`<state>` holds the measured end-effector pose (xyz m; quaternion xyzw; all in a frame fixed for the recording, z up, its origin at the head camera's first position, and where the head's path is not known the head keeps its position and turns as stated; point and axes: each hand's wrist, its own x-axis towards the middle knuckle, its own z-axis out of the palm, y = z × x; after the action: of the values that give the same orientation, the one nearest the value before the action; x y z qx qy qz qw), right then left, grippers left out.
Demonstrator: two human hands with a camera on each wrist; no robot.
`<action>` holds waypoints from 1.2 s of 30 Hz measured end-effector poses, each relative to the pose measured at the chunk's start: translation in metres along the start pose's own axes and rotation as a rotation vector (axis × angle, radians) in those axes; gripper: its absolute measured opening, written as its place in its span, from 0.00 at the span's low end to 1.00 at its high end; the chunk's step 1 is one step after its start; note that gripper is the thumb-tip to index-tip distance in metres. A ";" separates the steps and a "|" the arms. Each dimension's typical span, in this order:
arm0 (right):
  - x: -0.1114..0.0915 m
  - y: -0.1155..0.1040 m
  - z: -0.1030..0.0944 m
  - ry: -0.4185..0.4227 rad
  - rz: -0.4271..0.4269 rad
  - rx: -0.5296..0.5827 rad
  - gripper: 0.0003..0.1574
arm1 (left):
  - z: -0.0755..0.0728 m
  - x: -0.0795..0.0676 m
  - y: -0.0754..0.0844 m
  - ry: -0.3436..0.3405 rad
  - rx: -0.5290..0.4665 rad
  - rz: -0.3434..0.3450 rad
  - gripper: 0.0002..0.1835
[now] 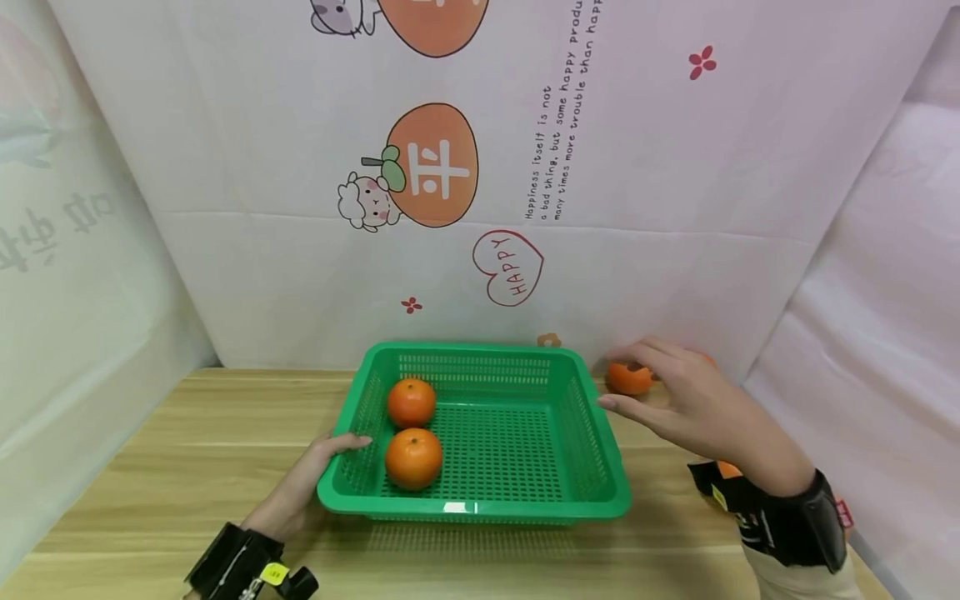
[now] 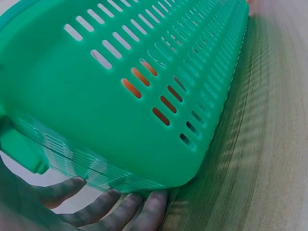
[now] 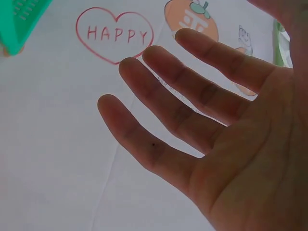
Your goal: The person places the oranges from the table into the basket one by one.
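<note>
A green plastic basket [image 1: 472, 508] with slotted walls stands on the wooden table. Two oranges, one farther back [image 1: 411, 403] and one nearer [image 1: 413, 458], lie along its left side inside. My left hand [image 1: 315, 471] grips the basket's left side, thumb over the rim. In the left wrist view its fingers [image 2: 115, 219] lie against the outer wall. To the right of the basket, my right hand [image 1: 690, 404] hovers with fingers spread, over and in front of another orange [image 1: 628, 379] that it partly hides. The right wrist view shows its palm holding nothing.
More orange shows behind the right hand [image 1: 707, 359] and by the right wrist [image 1: 728, 470], mostly hidden. A printed white cloth [image 1: 637, 167] hangs behind the table, with pale cloth on both sides. Bare wooden tabletop [image 1: 187, 467] stretches left of the basket.
</note>
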<state>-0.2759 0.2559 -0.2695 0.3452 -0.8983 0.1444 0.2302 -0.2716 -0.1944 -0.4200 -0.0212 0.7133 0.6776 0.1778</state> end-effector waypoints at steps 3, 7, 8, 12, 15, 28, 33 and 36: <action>-0.005 0.005 -0.002 -0.013 0.034 0.004 0.23 | 0.000 -0.001 0.001 0.021 0.015 -0.007 0.44; -0.013 0.011 -0.006 -0.035 0.078 0.005 0.25 | 0.000 0.000 0.002 0.018 0.020 -0.007 0.44; -0.014 0.012 -0.007 -0.039 0.086 0.003 0.25 | 0.000 0.000 0.002 0.017 0.019 -0.006 0.44; -0.022 0.018 -0.012 -0.066 0.153 -0.007 0.24 | 0.001 0.000 0.002 0.005 0.008 -0.004 0.44; -0.027 0.023 -0.017 -0.088 0.191 -0.015 0.23 | 0.001 0.000 0.002 -0.001 0.006 -0.002 0.44; -0.038 0.045 -0.027 -0.223 0.319 0.046 0.25 | 0.000 0.000 0.001 0.012 0.027 -0.013 0.46; -0.044 0.054 -0.029 -0.333 0.406 0.067 0.32 | -0.001 0.000 0.001 0.016 0.032 -0.016 0.46; -0.048 0.059 -0.026 -0.371 0.418 0.060 0.34 | -0.002 0.000 0.001 0.013 0.029 -0.018 0.46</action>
<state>-0.2769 0.3358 -0.2780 0.1797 -0.9721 0.1496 0.0170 -0.2724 -0.1963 -0.4193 -0.0295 0.7239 0.6655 0.1795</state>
